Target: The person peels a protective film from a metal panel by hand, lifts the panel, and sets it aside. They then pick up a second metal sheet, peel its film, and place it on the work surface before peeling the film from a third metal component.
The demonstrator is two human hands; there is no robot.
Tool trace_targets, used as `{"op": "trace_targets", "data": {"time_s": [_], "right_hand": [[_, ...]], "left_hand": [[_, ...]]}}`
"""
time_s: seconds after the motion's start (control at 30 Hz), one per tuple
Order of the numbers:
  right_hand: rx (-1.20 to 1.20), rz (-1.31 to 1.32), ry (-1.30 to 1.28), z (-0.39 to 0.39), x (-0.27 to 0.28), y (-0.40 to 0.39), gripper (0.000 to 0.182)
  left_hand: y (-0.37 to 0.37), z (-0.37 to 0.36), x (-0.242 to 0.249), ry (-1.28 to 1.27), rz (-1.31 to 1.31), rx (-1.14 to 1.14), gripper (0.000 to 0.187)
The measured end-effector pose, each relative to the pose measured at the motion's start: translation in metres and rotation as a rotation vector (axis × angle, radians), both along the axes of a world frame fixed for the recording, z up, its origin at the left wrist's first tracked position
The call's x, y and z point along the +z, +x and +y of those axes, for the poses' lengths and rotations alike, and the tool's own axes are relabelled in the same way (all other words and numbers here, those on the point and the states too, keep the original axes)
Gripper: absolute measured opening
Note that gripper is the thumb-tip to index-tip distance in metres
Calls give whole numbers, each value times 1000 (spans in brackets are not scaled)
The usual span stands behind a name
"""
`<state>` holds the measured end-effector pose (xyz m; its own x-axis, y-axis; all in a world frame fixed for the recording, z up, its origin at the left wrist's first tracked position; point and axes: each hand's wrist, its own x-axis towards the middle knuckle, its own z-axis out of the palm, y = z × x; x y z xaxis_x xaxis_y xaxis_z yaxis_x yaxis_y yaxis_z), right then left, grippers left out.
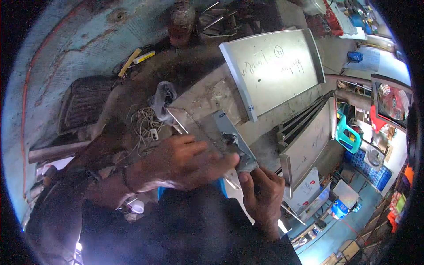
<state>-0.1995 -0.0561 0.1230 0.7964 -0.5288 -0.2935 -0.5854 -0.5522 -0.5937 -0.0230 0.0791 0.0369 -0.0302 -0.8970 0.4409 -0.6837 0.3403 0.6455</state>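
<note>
A narrow grey panel piece (224,122) slants across the middle of the view, with a dark, shiny patch (230,139) on its face. My right hand (265,190) grips its near end, thumb on one side and fingers curled on the other. From the left my left hand (187,161) reaches over, slightly blurred. Its fingers are apart, and one fingertip is right at the piece's near end beside my right thumb. Beyond the piece, a pale metal panel (276,73) with handwriting and folded edges lies on the worktable (203,101).
Stacked panels (309,141) with handwriting stand at the right, near a teal plastic chair (347,132). Tangled cable (145,126) and a clear plastic bag (164,99) are at the table's left. A yellow tube (144,57) lies farther back. A fan (392,101) stands far right.
</note>
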Motion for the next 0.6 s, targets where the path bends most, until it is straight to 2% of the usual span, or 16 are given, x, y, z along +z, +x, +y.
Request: {"op": "trace_targets", "data": {"time_s": [0.1,0.2,0.3,0.37,0.47,0.6], "right_hand": [[-25,39,26,-3,2,1,33],[8,33,-15,-4,0,-1,36],[2,54,-22,-4,0,-1,40],[6,50,-21,-4,2,1,41],[21,81,0,-5,5,3,32],[-1,83,-7,-5,6,4,31]], "left_hand": [[-4,3,-4,113,79,105,49],[-5,-3,-4,51,-69,97,47],[-1,-12,0,-20,-113,63,41],[1,-18,3,-67,-139,64,28],[2,-21,-11,-101,-86,15,39],[0,-28,-23,-179,-29,40,40]]}}
